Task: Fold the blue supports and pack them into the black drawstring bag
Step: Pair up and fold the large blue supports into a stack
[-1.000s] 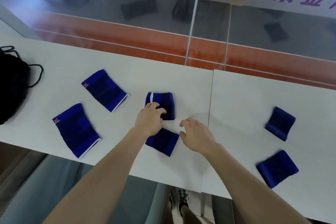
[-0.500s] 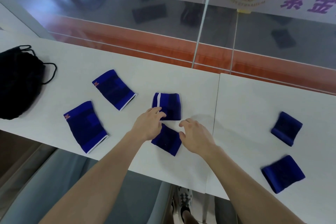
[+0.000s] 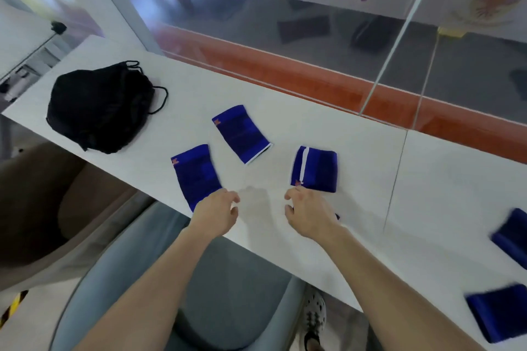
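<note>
Blue supports (image 3: 196, 172) with white edging, black drawstring bag (image 3: 98, 107), white table (image 3: 328, 120).

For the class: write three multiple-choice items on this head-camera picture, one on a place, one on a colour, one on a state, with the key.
1. Where does the black drawstring fabric bag lie on the white table?
A. At the far left
B. At the far right
C. Between the two hands

2. What colour is the stripe on the folded blue fabric support just beyond the right hand?
A. Yellow
B. White
C. Green

3. What is the left hand holding?
A. The bag
B. A pen
C. Nothing

Key: 1 A, the bag sits left of every support. 2 B, a white line runs down its left part. 3 C, its fingers curl loosely over the edge of the near flat blue support.
</note>
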